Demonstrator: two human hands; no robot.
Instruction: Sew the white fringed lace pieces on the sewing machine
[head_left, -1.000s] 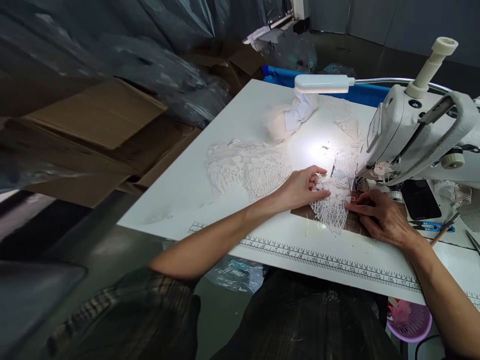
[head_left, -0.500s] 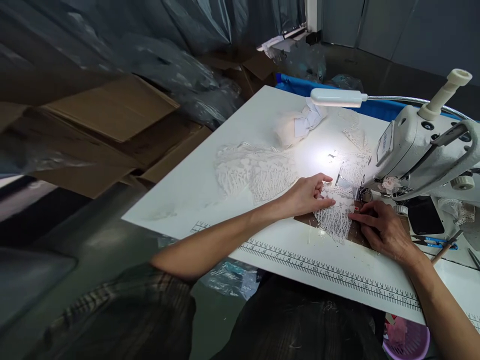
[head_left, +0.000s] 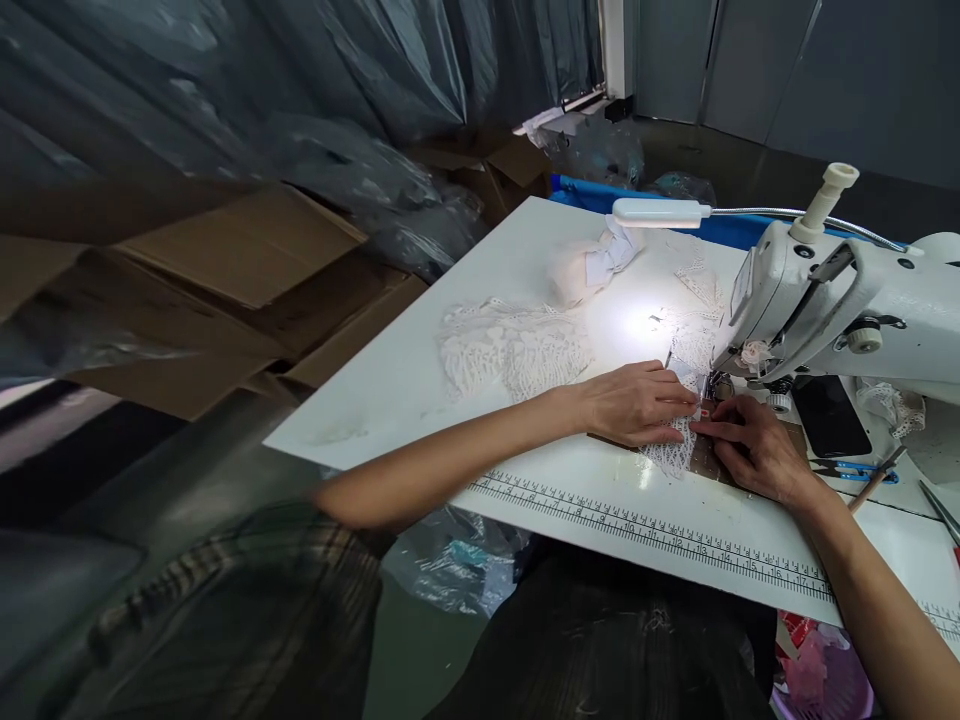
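A white lace piece point(head_left: 670, 460) lies by the needle area of a white sewing machine point(head_left: 900, 310). My left hand point(head_left: 637, 402) rests flat across the lace with its fingers stretched out, covering much of it. At the lace's right edge, just in front of the presser foot point(head_left: 706, 388), the fingertips of my right hand point(head_left: 761, 452) are drawn together on the edge. What lies under those fingertips is partly hidden. Beneath both hands shows a brown plate point(head_left: 712, 460). More lace pieces point(head_left: 517, 350) are spread on the table to the left.
A lamp point(head_left: 660, 213) lights the white table point(head_left: 360, 420). Behind lies a bundle of pale fabric point(head_left: 592, 265). To the right are a black phone point(head_left: 831, 415), blue-handled snips point(head_left: 859, 472) and tweezers point(head_left: 937, 510). Cardboard boxes point(head_left: 247, 245) stand left; a printed ruler point(head_left: 630, 525) runs along the front.
My left hand has moved right over the lace, its fingers now stretched flat and covering more of it. My right hand stays by the presser foot. The camera view has shifted slightly.
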